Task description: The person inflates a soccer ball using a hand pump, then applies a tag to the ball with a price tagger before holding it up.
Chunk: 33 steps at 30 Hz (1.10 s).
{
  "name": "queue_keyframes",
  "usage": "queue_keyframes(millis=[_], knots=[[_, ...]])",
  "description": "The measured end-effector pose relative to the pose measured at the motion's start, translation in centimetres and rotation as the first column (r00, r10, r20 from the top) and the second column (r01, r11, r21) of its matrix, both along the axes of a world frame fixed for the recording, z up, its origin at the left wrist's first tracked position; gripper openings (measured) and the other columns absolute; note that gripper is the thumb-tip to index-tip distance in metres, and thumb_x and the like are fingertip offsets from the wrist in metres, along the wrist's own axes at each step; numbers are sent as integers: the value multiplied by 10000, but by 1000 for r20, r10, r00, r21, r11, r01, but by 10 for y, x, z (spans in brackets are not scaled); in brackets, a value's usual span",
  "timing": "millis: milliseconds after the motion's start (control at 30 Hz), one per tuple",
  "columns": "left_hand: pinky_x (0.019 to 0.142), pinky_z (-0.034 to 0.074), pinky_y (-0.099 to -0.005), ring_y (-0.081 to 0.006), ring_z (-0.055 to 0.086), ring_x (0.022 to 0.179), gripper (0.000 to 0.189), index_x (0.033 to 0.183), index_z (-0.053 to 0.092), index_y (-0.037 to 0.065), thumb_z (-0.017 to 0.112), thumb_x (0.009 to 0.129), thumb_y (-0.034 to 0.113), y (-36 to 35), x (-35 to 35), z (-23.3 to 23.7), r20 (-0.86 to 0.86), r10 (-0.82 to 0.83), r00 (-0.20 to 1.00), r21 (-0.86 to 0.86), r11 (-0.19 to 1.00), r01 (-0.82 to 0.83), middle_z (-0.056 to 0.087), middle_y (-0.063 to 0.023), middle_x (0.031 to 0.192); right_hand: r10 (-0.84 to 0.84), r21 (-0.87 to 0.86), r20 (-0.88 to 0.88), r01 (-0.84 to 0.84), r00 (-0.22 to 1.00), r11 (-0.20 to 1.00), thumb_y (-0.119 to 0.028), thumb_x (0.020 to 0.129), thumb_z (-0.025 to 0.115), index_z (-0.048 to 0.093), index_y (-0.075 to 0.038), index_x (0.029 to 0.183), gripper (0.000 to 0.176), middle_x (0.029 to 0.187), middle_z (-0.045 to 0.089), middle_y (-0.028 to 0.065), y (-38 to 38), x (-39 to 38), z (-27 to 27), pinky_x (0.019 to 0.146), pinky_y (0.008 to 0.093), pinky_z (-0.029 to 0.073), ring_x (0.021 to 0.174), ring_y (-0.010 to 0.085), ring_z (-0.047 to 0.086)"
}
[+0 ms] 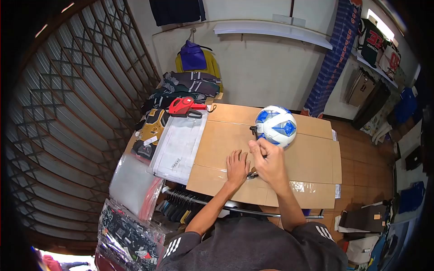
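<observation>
My left hand (237, 168) lies flat on the cardboard (226, 135), fingers stretched out and slightly apart. Right by its thumb is a small dark metallic object (252, 175). My right hand (270, 163) is closed in a fist around a black tool (253, 131) whose short crosswise end sticks out past the thumb; its exact kind I cannot tell. Just beyond that fist rests a white, blue and grey soccer ball (276, 126), partly overlapped by the knuckles in this view.
A red tape dispenser (182, 106) sits on a white surface (174, 149) to the left. Folded clothes (190, 84) are stacked behind it. Plastic-wrapped garments (131, 230) lie at lower left, beside a metal folding gate (77, 113). Hangers on a rail (185, 198) show below the table's front.
</observation>
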<state>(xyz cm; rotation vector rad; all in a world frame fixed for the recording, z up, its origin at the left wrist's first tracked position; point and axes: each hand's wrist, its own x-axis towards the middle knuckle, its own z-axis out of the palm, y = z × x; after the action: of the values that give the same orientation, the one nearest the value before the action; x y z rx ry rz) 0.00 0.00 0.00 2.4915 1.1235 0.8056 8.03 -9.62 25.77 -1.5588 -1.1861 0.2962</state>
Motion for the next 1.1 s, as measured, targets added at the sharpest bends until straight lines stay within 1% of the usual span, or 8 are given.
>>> queue_keyframes(millis=[67, 167, 467, 567, 667, 800, 1000, 1100], knots=[[1206, 281, -639, -407, 391, 1478, 516, 1461, 571, 90, 674, 986, 264, -7, -3, 7, 20, -8, 1000, -16, 1000, 8, 507, -187, 1500, -32, -50, 58, 35, 998, 998, -198, 1044, 687, 603, 36, 747, 388, 542, 447, 188, 4, -1, -22, 483, 393, 320, 466, 184, 336], [1212, 281, -634, -405, 394, 1477, 515, 1458, 568, 63, 659, 984, 242, -2, 1, 6, 1, -9, 1000, 7, 1000, 9, 503, -193, 1507, -77, -45, 90, 81, 993, 996, -268, 1024, 685, 647, 7, 759, 384, 575, 534, 221, 19, 7, -58, 484, 454, 350, 439, 328, 486], [1227, 271, -633, -404, 380, 1490, 524, 1474, 555, 36, 591, 1011, 279, 0, 1, -6, 6, -10, 1000, 34, 999, 9, 489, -199, 1529, -31, -159, 23, 34, 999, 987, -295, 1010, 703, 663, 11, 779, 385, 590, 561, 224, 13, 2, -80, 500, 456, 374, 473, 361, 545], [1229, 264, -638, -403, 373, 1494, 517, 1465, 566, 50, 611, 1007, 287, -1, 0, 3, 12, -28, 1000, -64, 998, 29, 488, -198, 1529, 39, -79, 25, -37, 999, 996, -244, 1041, 688, 671, 44, 817, 365, 499, 530, 117, 12, 2, -69, 474, 388, 340, 435, 148, 421], [1228, 261, -641, -403, 372, 1493, 498, 1447, 584, 73, 635, 1004, 295, -1, 3, 4, 22, 4, 1000, -51, 999, -3, 491, -197, 1523, 42, -91, 31, -39, 999, 995, -243, 1046, 688, 672, 48, 840, 357, 512, 477, 50, -3, 5, -6, 485, 369, 327, 500, 92, 383], [1225, 263, -639, -400, 373, 1491, 484, 1440, 580, 92, 648, 1004, 291, 0, 2, 2, -6, -9, 1000, -14, 1000, 9, 492, -191, 1522, 44, -2, -18, -44, 999, 999, -230, 1049, 683, 659, 44, 819, 359, 541, 413, 38, -8, 5, 25, 489, 360, 304, 551, 73, 342], [1219, 271, -634, -395, 376, 1490, 477, 1438, 581, 81, 642, 1001, 260, 1, 1, 3, 12, -9, 1000, 0, 1000, 9, 493, -184, 1522, -25, -34, 59, 27, 998, 999, -202, 1044, 679, 589, 40, 738, 401, 536, 436, 185, 23, 7, -49, 474, 405, 314, 479, 143, 347], [1215, 277, -633, -395, 382, 1488, 488, 1444, 580, 62, 636, 992, 238, 1, 1, 1, 7, -13, 1000, 17, 1000, 13, 494, -186, 1521, -50, -88, 50, 54, 997, 995, -205, 1043, 681, 600, 40, 743, 396, 537, 471, 196, 24, 6, -72, 474, 410, 334, 464, 165, 375]])
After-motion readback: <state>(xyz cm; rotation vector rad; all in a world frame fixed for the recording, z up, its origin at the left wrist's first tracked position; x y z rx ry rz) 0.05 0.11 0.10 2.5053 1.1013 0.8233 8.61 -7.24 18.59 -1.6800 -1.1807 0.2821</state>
